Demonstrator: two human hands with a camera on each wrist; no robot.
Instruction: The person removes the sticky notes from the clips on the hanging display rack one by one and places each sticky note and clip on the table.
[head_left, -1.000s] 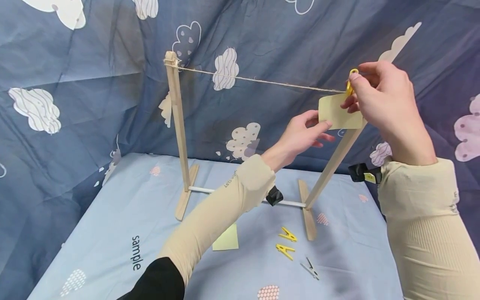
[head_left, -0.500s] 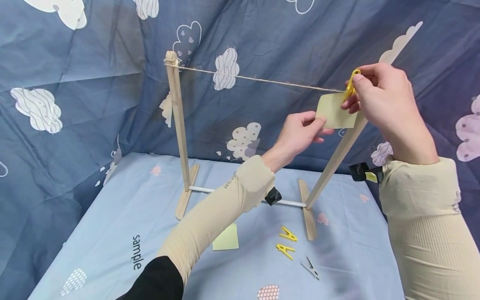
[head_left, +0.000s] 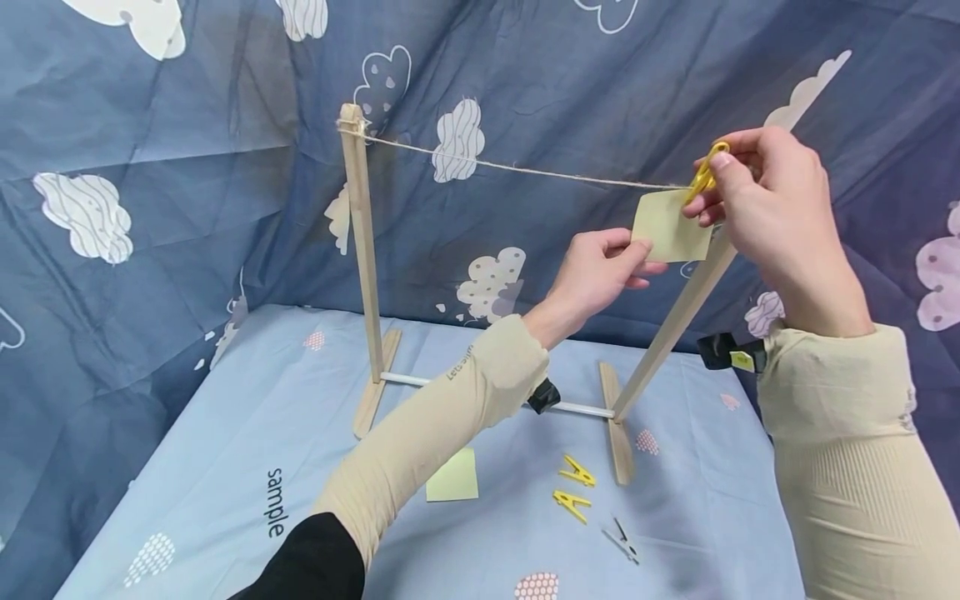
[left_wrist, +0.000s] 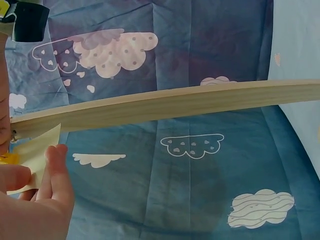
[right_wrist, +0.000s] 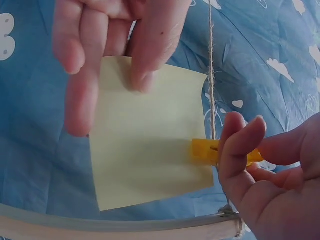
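Observation:
A pale yellow paper note [head_left: 670, 227] is up at the right end of a twine line [head_left: 525, 170]. My left hand [head_left: 600, 262] pinches its left edge between thumb and fingers. With thumb and fingers my right hand [head_left: 772, 196] grips a yellow clothespin [head_left: 703, 173], whose jaws lie over the note's top edge at the twine. In the right wrist view the clothespin [right_wrist: 204, 150] overlaps the edge of the note [right_wrist: 147, 135], beside the twine [right_wrist: 211, 75]. The left wrist view catches only part of the note [left_wrist: 37, 152], with the left hand [left_wrist: 45, 200] at it.
The twine runs between a left wooden post [head_left: 363, 250] and a right one [head_left: 675, 325], joined low down by a white rod [head_left: 581, 408]. On the blue cloth [head_left: 225, 467] lie two yellow clothespins [head_left: 572, 504], a grey one [head_left: 621, 542] and another yellow note [head_left: 453, 477].
The clothespin has tilted to the right in my right hand. The note's free right side has shifted slightly left, and the left hand keeps its pinch on it.

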